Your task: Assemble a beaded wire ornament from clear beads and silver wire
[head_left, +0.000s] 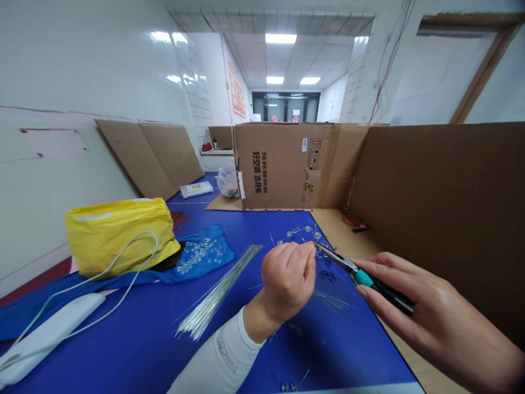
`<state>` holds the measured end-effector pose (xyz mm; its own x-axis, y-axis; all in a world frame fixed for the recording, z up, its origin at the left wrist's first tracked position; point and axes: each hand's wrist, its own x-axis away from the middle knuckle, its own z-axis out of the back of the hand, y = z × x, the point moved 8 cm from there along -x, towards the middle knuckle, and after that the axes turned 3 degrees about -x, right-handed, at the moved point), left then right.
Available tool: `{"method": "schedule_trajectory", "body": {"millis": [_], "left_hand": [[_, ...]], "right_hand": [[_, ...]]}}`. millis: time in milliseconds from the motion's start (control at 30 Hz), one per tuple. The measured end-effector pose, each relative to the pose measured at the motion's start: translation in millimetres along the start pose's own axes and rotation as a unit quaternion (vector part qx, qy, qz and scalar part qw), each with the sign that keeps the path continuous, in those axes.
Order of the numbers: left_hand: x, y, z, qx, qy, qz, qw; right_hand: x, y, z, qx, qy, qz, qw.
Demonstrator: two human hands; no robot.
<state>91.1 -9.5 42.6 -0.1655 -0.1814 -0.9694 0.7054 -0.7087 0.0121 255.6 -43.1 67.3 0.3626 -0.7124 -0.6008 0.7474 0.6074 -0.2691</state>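
My left hand (287, 279) pinches a thin wire strung with clear beads (302, 233), its fingertips meeting the tips of a pair of teal-handled pliers (365, 279). My right hand (435, 312) grips those pliers by the handles. A bundle of straight silver wires (217, 290) lies left of my left hand. Clear faceted beads (200, 254) sit in a heap on a blue cloth (209, 257). Small dark wire loops (327, 276) lie just below the pliers' tips, and another beaded strand (287, 377) lies near my left sleeve.
A blue work surface (287, 350) is bounded by cardboard panels (435, 208) on the right and a printed cardboard box (283, 164) ahead. A yellow bag (118, 235), a white cable (102, 273) and a white oblong object (45, 339) lie left.
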Motion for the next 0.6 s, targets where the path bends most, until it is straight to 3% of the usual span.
{"method": "schedule_trajectory", "body": {"millis": [600], "left_hand": [[-1,0,-2.5,-0.047,-0.018,-0.014,0.999]], "right_hand": [[3,-14,-12,0.095,0.004,0.057,0.994]]}}
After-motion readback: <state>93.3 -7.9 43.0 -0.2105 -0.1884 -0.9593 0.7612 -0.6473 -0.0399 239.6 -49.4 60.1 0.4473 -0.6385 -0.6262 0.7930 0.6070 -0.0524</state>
